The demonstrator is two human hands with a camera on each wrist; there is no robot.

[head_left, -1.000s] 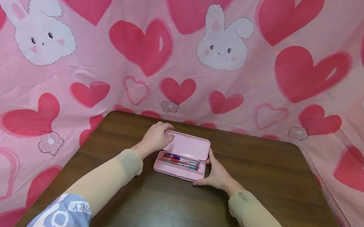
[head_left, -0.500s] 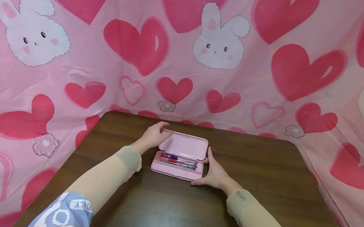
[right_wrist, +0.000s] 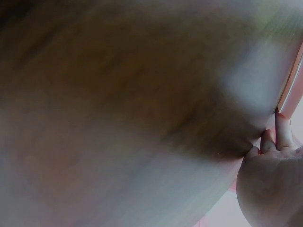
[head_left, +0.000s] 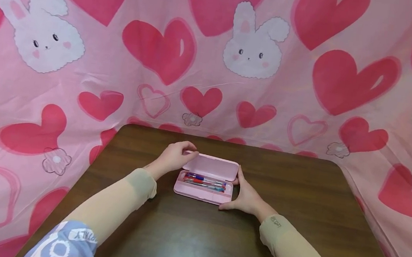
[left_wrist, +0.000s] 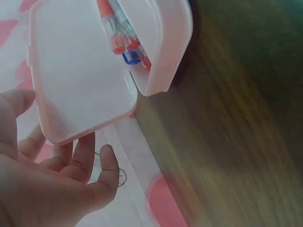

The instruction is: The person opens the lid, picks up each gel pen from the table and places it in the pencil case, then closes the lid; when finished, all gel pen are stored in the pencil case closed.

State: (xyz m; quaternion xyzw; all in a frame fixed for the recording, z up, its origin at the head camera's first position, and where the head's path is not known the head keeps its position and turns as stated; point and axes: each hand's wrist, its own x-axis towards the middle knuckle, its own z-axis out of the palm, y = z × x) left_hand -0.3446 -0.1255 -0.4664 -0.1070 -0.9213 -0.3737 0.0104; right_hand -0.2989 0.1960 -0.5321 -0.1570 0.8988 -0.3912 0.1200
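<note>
A pink pencil case [head_left: 196, 192] lies on the table with its lid [head_left: 211, 167] raised at the back. Several pens [head_left: 204, 183] with red, blue and teal parts lie in its rear compartment. My left hand [head_left: 174, 156] holds the lid's far left corner; in the left wrist view the thumb is at the lid's [left_wrist: 78, 71] edge and fingers reach behind it. My right hand [head_left: 246, 198] grips the right end of the case, thumb at the front corner, fingers towards the back. Only part of that hand [right_wrist: 272, 187] shows in the right wrist view.
The dark wooden table [head_left: 191, 239] has rounded far corners. Pink cloth [head_left: 197, 75] printed with hearts and rabbits hangs behind it and along both sides.
The lid has swung slightly up and towards me, its far edge now lower in the head view. My left hand has moved with it; the right hand keeps its hold on the case.
</note>
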